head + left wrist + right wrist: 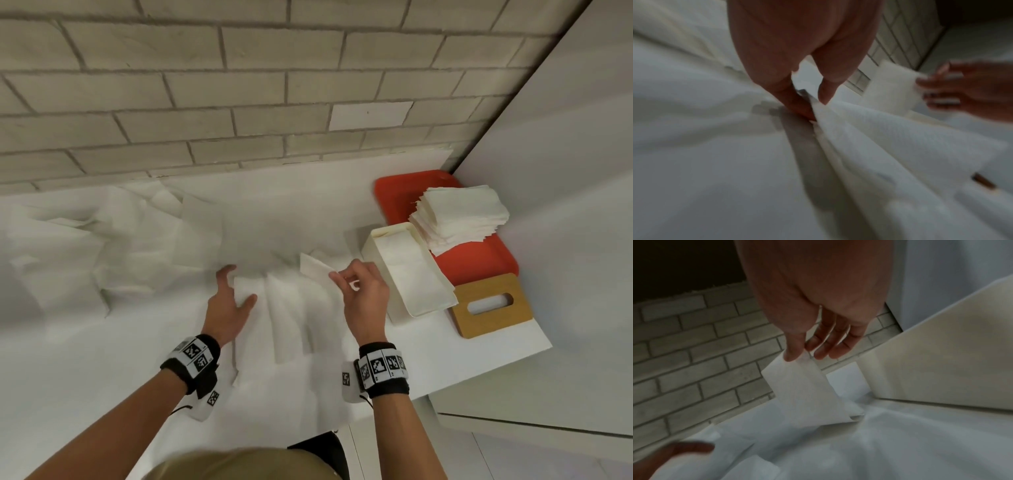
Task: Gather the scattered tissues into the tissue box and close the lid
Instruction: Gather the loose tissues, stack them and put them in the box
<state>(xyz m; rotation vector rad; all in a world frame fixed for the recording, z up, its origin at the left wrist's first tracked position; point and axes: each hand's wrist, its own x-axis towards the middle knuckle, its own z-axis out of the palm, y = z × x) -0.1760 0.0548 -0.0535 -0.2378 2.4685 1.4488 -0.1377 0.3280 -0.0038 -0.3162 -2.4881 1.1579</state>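
Several white tissues point(102, 246) lie scattered over the white table. My left hand point(239, 286) pinches the edge of a flat tissue point(246, 291) between thumb and fingers; in the left wrist view the left hand point(818, 110) nips that tissue point(900, 138) at its fold. My right hand point(339, 275) pinches the corner of a folded tissue point(313, 265) lifted off the pile, just left of the open white tissue box point(376, 274), which holds tissues. In the right wrist view, thumb and forefinger of the right hand point(797, 357) hold this tissue point(803, 391) hanging beside the box wall point(941, 361). The wooden lid point(493, 322) lies right of the box.
A red tray point(394, 195) at the back right carries a tall stack of folded tissues point(459, 212). A brick wall runs behind the table, and a white panel closes the right side. The table's edge is close behind the lid.
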